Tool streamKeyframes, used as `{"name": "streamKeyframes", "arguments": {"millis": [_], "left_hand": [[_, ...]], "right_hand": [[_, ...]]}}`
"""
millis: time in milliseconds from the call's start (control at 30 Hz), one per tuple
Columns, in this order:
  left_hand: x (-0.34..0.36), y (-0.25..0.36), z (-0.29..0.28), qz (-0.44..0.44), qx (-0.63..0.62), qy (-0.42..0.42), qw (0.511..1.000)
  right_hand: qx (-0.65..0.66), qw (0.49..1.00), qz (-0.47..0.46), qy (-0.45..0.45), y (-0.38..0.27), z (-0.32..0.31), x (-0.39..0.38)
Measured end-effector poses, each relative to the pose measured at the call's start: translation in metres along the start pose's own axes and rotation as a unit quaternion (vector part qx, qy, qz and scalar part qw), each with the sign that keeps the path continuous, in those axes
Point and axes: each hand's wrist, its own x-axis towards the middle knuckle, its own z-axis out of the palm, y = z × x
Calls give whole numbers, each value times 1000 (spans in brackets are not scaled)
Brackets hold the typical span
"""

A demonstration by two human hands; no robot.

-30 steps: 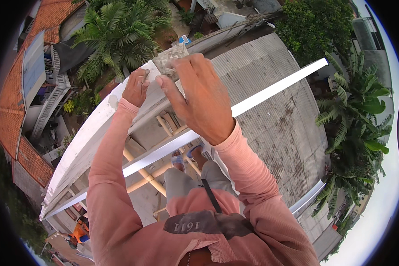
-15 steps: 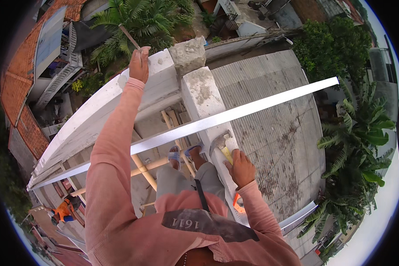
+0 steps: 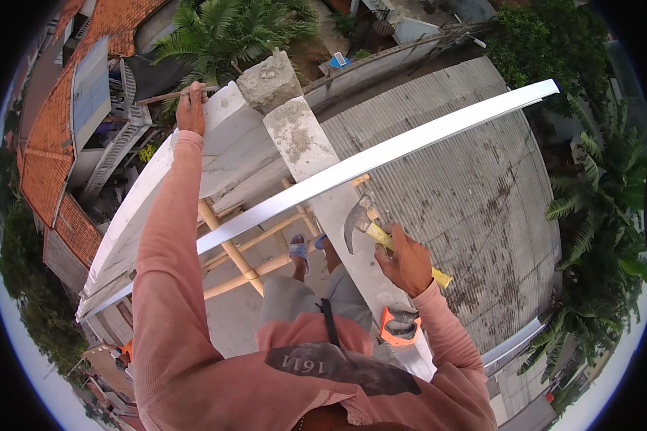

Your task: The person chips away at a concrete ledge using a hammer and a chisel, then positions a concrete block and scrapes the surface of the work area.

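My left hand point(image 3: 190, 109) is closed on a thin wooden stick point(image 3: 154, 98) above the far end of the left white block wall point(image 3: 226, 108). The stick lies nearly level across the fingers. In my right hand point(image 3: 406, 262) is a claw hammer point(image 3: 370, 226) with a yellow handle. Its metal head hangs over the top of the right block wall point(image 3: 295, 136), on the near side of a long silver metal bar point(image 3: 381, 154). The bar crosses both walls at a slant. A handsaw point(image 3: 401, 327) with an orange and black handle rests on the right wall near my right forearm.
Bamboo scaffold poles point(image 3: 230, 248) run between the walls below, by my sandalled feet point(image 3: 299, 251). A corrugated roof point(image 3: 453, 172) spreads to the right. A rough concrete post top point(image 3: 269, 80) stands where the walls meet. At the lower left, a person in orange point(image 3: 126, 352) is partly visible.
The stick in my left hand has swung from steep to nearly level. My right hand still grips the hammer, whose handle now shows on both sides of the fist. The whole view has shifted.
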Motion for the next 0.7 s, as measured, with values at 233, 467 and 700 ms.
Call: {"name": "streamKeyframes", "arguments": {"millis": [233, 467, 700], "left_hand": [[0, 5, 2, 41, 144, 2, 989], [3, 7, -13, -22, -25, 0, 999], [17, 12, -19, -75, -57, -27, 995]], "right_hand": [[88, 992, 92, 21, 83, -35, -11], [152, 977, 146, 37, 170, -3, 6], [216, 957, 193, -14, 203, 37, 2]]}}
